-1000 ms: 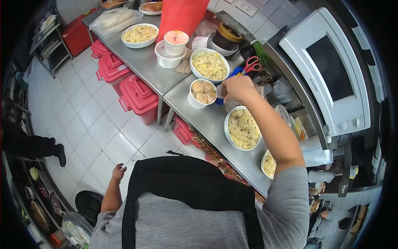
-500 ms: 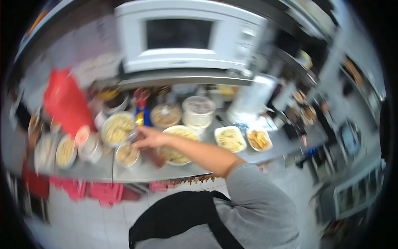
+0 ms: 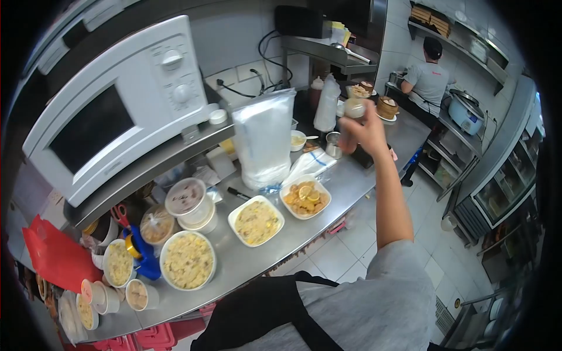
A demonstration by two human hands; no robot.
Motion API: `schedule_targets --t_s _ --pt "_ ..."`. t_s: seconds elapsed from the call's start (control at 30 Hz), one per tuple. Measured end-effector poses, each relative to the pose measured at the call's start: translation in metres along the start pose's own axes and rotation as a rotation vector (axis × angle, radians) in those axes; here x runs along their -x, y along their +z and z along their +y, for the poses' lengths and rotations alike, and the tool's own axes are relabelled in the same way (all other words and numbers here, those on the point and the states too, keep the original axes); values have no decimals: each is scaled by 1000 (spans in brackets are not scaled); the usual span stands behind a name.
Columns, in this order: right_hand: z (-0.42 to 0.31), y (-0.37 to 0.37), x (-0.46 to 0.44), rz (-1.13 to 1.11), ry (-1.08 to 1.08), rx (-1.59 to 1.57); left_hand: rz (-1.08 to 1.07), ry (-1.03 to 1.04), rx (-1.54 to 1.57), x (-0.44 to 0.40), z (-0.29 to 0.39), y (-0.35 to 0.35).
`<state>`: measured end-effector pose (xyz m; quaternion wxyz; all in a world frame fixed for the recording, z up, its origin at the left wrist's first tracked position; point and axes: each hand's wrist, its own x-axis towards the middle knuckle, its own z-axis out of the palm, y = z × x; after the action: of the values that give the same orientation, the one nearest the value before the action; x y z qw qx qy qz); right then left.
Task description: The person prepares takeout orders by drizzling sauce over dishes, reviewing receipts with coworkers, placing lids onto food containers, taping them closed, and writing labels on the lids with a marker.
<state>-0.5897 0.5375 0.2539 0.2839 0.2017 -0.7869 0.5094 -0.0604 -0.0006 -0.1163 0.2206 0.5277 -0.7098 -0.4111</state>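
My right hand [image 3: 370, 134] reaches out over the right part of the steel counter. Its fingers curl round a small dark reddish-brown bottle [image 3: 348, 139], blurred by motion; a pale, clear round part [image 3: 354, 109] shows above the fingers, and I cannot tell whether it belongs to the bottle. Close by the hand are a metal cup [image 3: 333, 146] and clear squeeze bottles [image 3: 328, 104]. Nearer me sit a square tub of fried rice [image 3: 256, 221] and a tub of lemon-topped pieces [image 3: 305, 198]. My left hand is out of view.
Left on the counter [image 3: 234, 266] are a round bowl of fried rice [image 3: 187, 260], lidded tubs [image 3: 186, 198], a blue tape dispenser [image 3: 149, 257] and a red bag [image 3: 58, 251]. A microwave [image 3: 117, 111] stands on the shelf. Another person [image 3: 430, 82] works at the back right.
My right hand, with the bottle, has moved from above the tubs on the left to the counter's right end. The view has turned to the right and become sharper.
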Motion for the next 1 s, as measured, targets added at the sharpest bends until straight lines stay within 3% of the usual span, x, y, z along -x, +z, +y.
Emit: schedule_targets --t_s 0.07,0.2,0.27,0.33,0.4,0.47,0.5,0.53,0.57,0.63,0.67,0.7,0.77,0.8,0.83,0.87,0.9,0.93,1.0 --pt "84 -17 -38 268 18 158 38 11 27 14 32 21" --pt "208 -12 -81 399 30 184 123 33 98 44 90 60" --pt "273 0 -99 260 199 194 180 37 155 55 115 75" --pt "303 15 -106 175 88 303 238 37 216 67 135 82" --pt "327 24 -108 62 165 302 298 46 277 78 151 78" --pt "348 27 -113 -158 327 470 355 61 353 88 163 69" --pt "358 28 -119 -179 279 512 384 75 397 92 166 62" --pt "334 13 -135 -432 324 532 415 91 448 96 167 53" --pt "375 12 -155 -480 284 689 444 119 507 97 170 41" --pt "262 -53 -191 -636 297 778 491 194 660 99 170 11" --pt "220 -72 -210 -495 78 928 498 248 766 100 167 -6" --pt "171 -93 -225 -279 126 686 484 327 889 99 164 -28" --pt "73 -118 -262 -59 -303 442 382 536 1077 93 167 -71" --pt "26 -122 -280 -10 -481 331 564 762 167 79 180 -109" --pt "-17 -119 -296 35 -534 144 1012 900 -645 67 200 -145" --pt "-47 -116 -322 165 -744 261 998 813 -751 118 321 -131" --pt "-64 -107 -360 190 -841 69 994 863 -721 143 389 -124" --pt "-84 -102 -389 296 -964 127 987 914 -690 158 436 -119" --pt "-113 -91 -445 349 -855 227 966 1126 -725 170 489 -104"
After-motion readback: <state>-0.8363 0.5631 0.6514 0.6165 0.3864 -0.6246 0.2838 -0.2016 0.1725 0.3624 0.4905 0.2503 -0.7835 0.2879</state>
